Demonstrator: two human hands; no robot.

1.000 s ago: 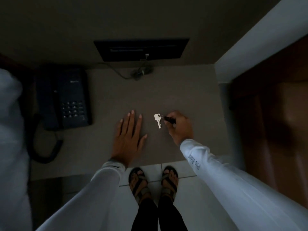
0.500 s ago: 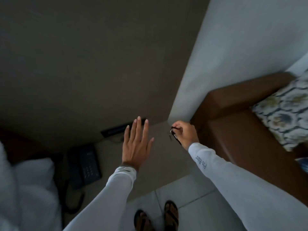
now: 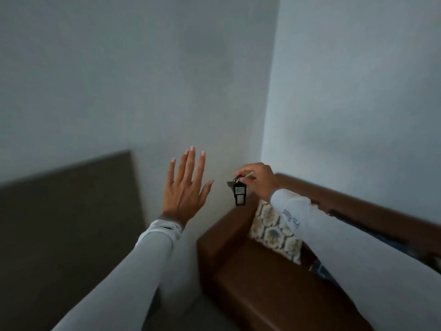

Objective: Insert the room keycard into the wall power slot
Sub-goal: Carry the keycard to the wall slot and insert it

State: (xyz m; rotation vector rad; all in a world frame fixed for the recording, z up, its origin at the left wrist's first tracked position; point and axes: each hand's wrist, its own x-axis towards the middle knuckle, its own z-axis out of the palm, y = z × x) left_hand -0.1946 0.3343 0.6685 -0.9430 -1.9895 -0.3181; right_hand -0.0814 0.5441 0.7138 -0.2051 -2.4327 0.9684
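My right hand (image 3: 256,179) is pinched on a metal ring from which a black keycard tag (image 3: 239,193) hangs down, in front of the wall corner. The tag has a pale label on its face. A slim pale piece, perhaps the key, sticks out between my fingers. My left hand (image 3: 186,187) is raised flat in the air to the left of the tag, fingers spread, holding nothing. No wall power slot shows in this view.
A brown leather sofa (image 3: 238,271) with a patterned cushion (image 3: 272,230) stands below my right arm against the white wall (image 3: 346,91). A dark brown panel (image 3: 66,211) fills the lower left.
The view swung up from the desk and telephone to the wall corner. Both hands rose off the desk, the right one carrying the key and tag, which now dangles.
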